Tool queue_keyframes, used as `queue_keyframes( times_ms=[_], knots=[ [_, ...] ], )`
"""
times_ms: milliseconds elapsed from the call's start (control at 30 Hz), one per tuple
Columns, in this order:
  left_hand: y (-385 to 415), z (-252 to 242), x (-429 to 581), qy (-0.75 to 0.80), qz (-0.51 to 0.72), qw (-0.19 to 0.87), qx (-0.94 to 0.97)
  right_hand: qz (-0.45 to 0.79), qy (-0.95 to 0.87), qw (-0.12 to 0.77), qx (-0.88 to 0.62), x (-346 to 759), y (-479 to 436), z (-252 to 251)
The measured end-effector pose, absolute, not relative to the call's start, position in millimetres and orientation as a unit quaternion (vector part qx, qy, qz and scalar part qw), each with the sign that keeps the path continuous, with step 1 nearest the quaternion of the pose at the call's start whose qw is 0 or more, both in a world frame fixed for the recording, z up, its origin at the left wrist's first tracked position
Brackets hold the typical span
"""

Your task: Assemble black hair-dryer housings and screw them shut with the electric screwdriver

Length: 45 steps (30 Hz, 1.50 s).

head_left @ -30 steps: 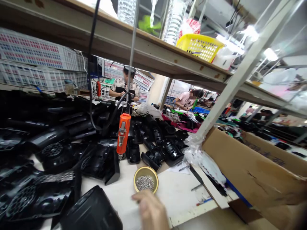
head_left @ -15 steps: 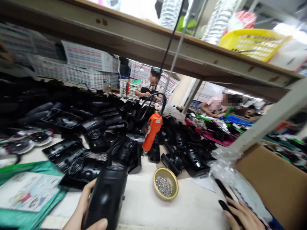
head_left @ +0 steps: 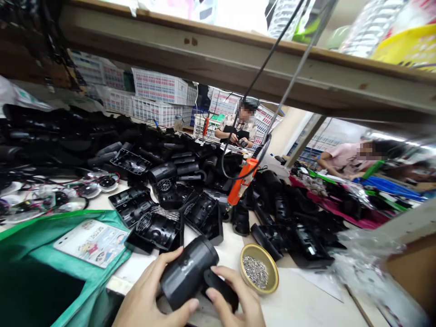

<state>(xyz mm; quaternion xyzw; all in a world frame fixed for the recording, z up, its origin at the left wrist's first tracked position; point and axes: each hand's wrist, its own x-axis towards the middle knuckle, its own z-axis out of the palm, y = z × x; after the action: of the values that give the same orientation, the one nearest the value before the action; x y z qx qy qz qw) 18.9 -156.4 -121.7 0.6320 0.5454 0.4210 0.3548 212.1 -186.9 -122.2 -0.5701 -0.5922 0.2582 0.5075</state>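
Since half a second ago, both hands are converging at 6 o'clock: the left hand (head_left: 150, 297) is wrapping thumb and curled fingers around a smooth, glossy black plastic cylindrical housing (head_left: 188, 271), lifted just above the white bench top (head_left: 299, 302), while the right hand (head_left: 238, 299), empty-looking before, is now pinching a slim black plastic handle piece (head_left: 221, 287) against the housing's end. Judging progress: the two parts are meeting but look unfastened; the orange hanging electric screwdriver (head_left: 240, 185) at 12 o'clock is dangling untouched, and the shallow round brass-coloured dish of small silvery screws (head_left: 259, 271) at 3 o'clock is sitting full. Ribbed, grilled matte black shells (head_left: 160, 225) are piling up behind.
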Motion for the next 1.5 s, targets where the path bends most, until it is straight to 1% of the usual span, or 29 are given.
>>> queue_keyframes(
  times_ms=[133, 300, 400, 467, 633, 733, 800, 833, 867, 933, 1000, 1033, 1167, 1267, 1367, 1433, 1500],
  knots=[
    [-156.3, -132.6, 25.8, 0.536, 0.438, 0.274, 0.668, 0.228, -0.629, 0.521, -0.530, 199.4, -170.6, -124.2],
    [-150.1, -147.4, 36.8, 0.538, 0.436, 0.217, 0.688, 0.228, -0.629, 0.514, -0.537, 197.7, -161.1, -129.5],
    [-147.1, -154.0, 39.9, 0.534, 0.430, 0.188, 0.703, 0.198, -0.647, 0.499, -0.542, 200.0, -159.0, -134.5],
    [-146.4, -157.1, 39.3, 0.526, 0.424, 0.163, 0.719, 0.155, -0.667, 0.484, -0.545, 200.5, -159.7, -137.2],
    [-149.7, -160.6, 32.9, 0.503, 0.386, 0.102, 0.767, -0.039, -0.716, 0.421, -0.556, 197.8, -165.9, -134.2],
    [-153.0, -159.8, 29.6, 0.508, 0.368, 0.089, 0.774, -0.075, -0.725, 0.413, -0.546, 212.6, -167.0, -124.3],
    [-154.2, -158.5, 27.7, 0.508, 0.356, 0.089, 0.779, -0.074, -0.713, 0.398, -0.572, 236.6, -164.6, -117.6],
    [-154.5, -157.7, 26.8, 0.508, 0.353, 0.090, 0.780, -0.075, -0.701, 0.376, -0.602, 251.6, -162.5, -115.1],
    [-154.8, -156.9, 25.9, 0.507, 0.351, 0.093, 0.781, -0.061, -0.687, 0.329, -0.645, 267.2, -159.9, -113.5],
    [-155.7, -155.6, 24.9, 0.502, 0.356, 0.102, 0.782, -0.034, -0.652, 0.207, -0.729, 295.4, -153.7, -112.9],
    [-156.9, -154.5, 24.8, 0.504, 0.370, 0.118, 0.771, -0.003, -0.652, 0.146, -0.744, 313.4, -147.4, -114.5],
    [-157.6, -154.1, 25.1, 0.510, 0.379, 0.127, 0.761, 0.010, -0.660, 0.132, -0.740, 317.7, -144.7, -115.3],
    [-158.8, -152.3, 27.0, 0.506, 0.408, 0.159, 0.744, 0.039, -0.675, 0.117, -0.727, 316.2, -138.5, -114.7],
    [-157.6, -149.8, 27.8, 0.505, 0.425, 0.193, 0.726, 0.053, -0.674, 0.125, -0.727, 315.5, -139.0, -111.7],
    [-154.2, -146.1, 25.2, 0.502, 0.447, 0.214, 0.709, 0.053, -0.664, 0.153, -0.730, 321.3, -143.8, -107.5],
    [-150.5, -142.3, 22.3, 0.475, 0.462, 0.193, 0.723, 0.050, -0.661, 0.176, -0.728, 321.9, -149.9, -101.9],
    [-146.7, -136.3, 21.0, 0.435, 0.476, 0.157, 0.748, 0.066, -0.672, 0.231, -0.700, 314.4, -157.9, -93.2]
  ],
)
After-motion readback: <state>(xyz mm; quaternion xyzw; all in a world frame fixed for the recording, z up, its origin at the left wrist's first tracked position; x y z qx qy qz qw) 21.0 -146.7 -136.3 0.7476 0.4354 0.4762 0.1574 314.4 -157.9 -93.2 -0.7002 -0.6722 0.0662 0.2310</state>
